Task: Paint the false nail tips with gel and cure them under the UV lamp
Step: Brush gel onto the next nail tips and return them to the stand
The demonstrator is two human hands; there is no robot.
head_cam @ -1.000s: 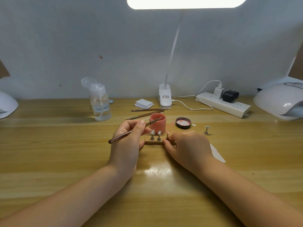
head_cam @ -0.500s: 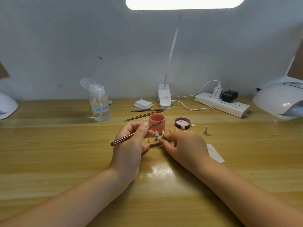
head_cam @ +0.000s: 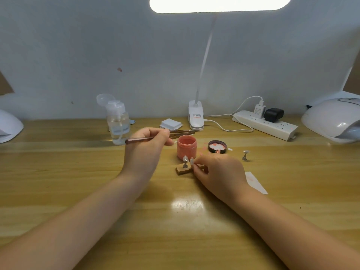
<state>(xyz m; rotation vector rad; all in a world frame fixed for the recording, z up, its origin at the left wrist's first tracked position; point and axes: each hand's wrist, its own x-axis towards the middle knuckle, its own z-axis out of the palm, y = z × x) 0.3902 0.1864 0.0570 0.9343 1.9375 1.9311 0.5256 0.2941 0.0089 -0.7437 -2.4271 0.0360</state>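
Left hand [head_cam: 145, 151] pinching brush [head_cam: 138, 140] between thumb & fingers, raised just left of open gel jar [head_cam: 186, 146]; bristle end hidden behind fingers, so load on it can't be told. Right hand [head_cam: 218, 172] curled round right end of small wooden holder [head_cam: 183, 169] on counter [head_cam: 175, 221], gripping it. Two nail tips [head_cam: 185, 158] upright on little stands on that holder, just in front of jar. One more stand w/ tip [head_cam: 245, 154] apart to the right, near jar lid [head_cam: 217, 146]. UV lamp [head_cam: 331, 119] far right at counter edge, well apart from the work.

Risks, as judged:
- Jar open & touching-close behind the tips: a nudge from brush hand or holder could tip it, spill gel.
- Holder small, stands narrow: a slip of right-hand grip could topple tips, smear wet gel.
- Overloaded brush could flood tip edges or drip on counter.
- Carrying holder across to lamp: long reach past lid, loose stand and paper slip [head_cam: 256, 182]; knock likely if rushed.
- Bright desk lamp [head_cam: 220, 3] overhead, jar uncovered: gel may thicken if left open.

Writing: small red print on desk-lamp clip base [head_cam: 196, 115], too small to read. Pale label on pump bottle [head_cam: 118, 123], not legible. Nothing readable on power strip [head_cam: 265, 122] or jar.
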